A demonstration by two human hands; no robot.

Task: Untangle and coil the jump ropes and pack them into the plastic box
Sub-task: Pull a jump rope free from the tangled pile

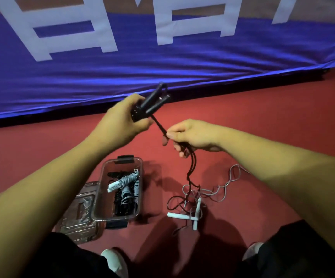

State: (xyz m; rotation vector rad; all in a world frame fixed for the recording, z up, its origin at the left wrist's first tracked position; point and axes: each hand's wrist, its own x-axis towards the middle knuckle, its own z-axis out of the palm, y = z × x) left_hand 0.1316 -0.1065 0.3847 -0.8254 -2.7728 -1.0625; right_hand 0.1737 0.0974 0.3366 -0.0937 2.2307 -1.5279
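My left hand [120, 121] grips the two black handles [154, 102] of a black jump rope, held up in front of me. Its black cord [190, 169] runs down through my right hand [190, 136], which pinches it, and hangs to the red floor. There it is tangled with a white jump rope [218, 189] whose two white handles [188, 216] lie crossed. A clear plastic box [104, 181] stands on the floor below my left arm, holding coiled white and black ropes [125, 189].
The box's clear lid [78, 219] lies against its left side. A blue banner with white letters [162, 63] hangs along the back. My knees and white shoes [114, 261] are at the bottom edge.
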